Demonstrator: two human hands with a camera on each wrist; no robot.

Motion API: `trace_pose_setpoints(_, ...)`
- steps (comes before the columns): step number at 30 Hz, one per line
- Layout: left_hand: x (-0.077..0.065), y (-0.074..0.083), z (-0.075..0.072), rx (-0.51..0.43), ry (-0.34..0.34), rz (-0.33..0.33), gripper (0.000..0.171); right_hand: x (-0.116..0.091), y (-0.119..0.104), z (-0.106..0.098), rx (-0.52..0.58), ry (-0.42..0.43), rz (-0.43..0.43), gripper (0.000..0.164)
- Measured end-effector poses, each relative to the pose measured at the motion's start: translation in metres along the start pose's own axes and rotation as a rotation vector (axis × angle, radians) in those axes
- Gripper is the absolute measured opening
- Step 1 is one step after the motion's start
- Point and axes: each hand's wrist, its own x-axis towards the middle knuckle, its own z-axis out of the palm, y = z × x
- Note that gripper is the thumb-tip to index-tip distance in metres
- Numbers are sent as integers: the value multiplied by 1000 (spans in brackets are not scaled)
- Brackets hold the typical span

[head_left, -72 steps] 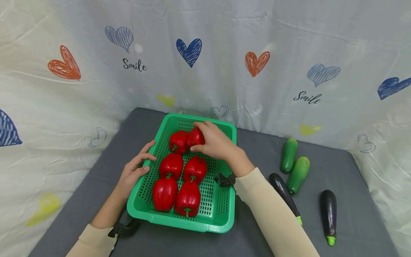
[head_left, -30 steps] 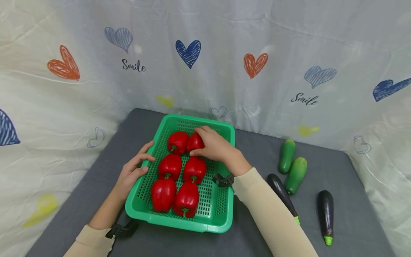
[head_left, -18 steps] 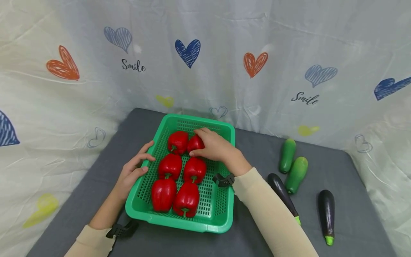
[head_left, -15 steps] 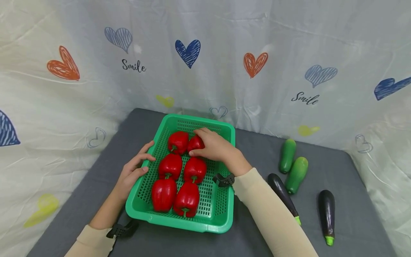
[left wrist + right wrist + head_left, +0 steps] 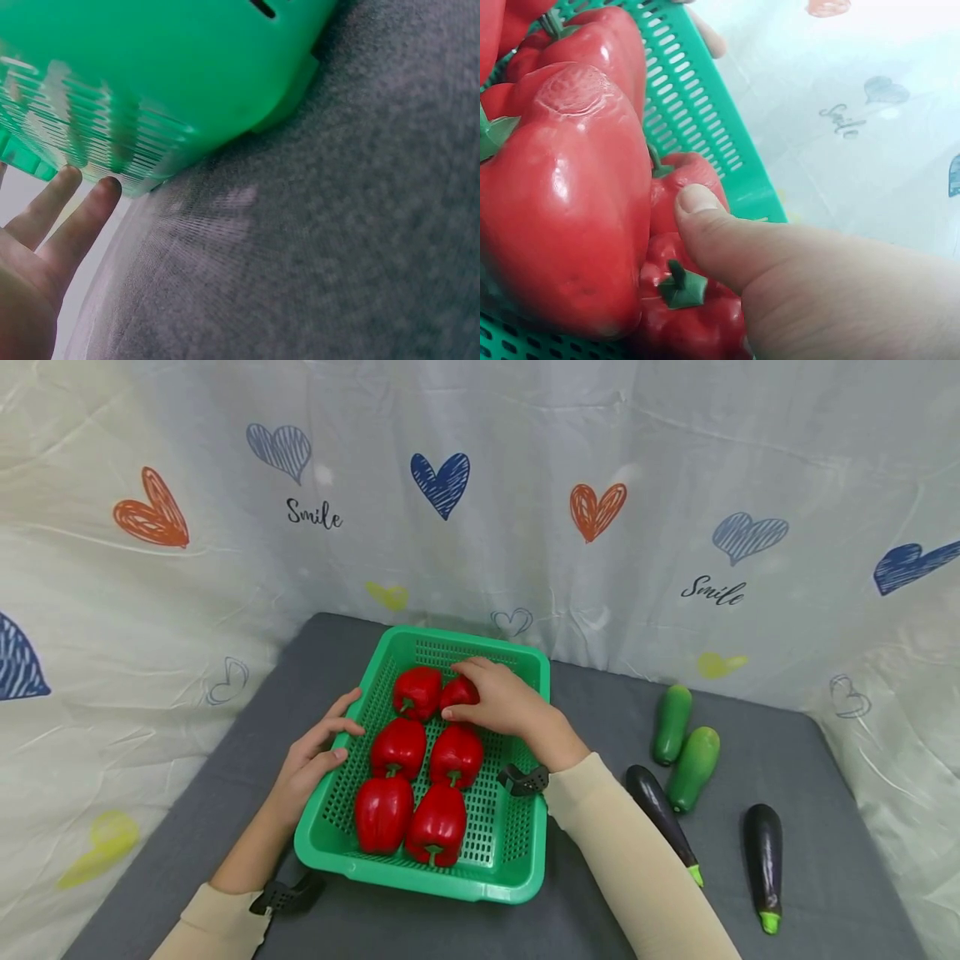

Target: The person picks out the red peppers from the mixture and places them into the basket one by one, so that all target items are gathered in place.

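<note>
Inside a green plastic basket [image 5: 420,885], several red bell peppers lie in pairs, such as a front pepper [image 5: 437,825] and a back left pepper [image 5: 417,692]. My right hand [image 5: 498,697] holds the back right bell pepper [image 5: 459,692] from above and the right, partly covering it. In the right wrist view, my thumb [image 5: 705,217] lies over the peppers, near a green-stemmed pepper [image 5: 694,322]. My left hand [image 5: 307,768] rests at the basket's left rim. The left wrist view shows its straight fingers [image 5: 86,221] close to the perforated outer wall [image 5: 90,120].
To the right on the grey cloth [image 5: 585,893] lie two green cucumber-like vegetables [image 5: 693,768] and two eggplants, one [image 5: 763,864] farther right and one [image 5: 662,814] close to my right sleeve [image 5: 637,860]. Behind hangs a white curtain [image 5: 510,560] with printed hearts.
Since the oldest frame, my right hand and the back right pepper have shifted slightly down and toward me. Over the last second almost nothing moves; my left hand stays at the rim.
</note>
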Motion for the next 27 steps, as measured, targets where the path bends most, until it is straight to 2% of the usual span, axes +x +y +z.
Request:
trace_pose_setpoints(5,1,2,0,-4,0,-3,29,0,1,0,5,34,-3,70)
trace_pose_setpoints(10,0,-1,1,4,-8,-27,27,-4,2,-3,57,84,-19,62)
trace_pose_setpoints(17,-1,-3,1,26,-32,-62,25,-12,1,-14,68,90,-40,59)
trace_pose_setpoints(27,1,0,2,9,-12,6,29,-23,-2,-31,-1,126,-80,61)
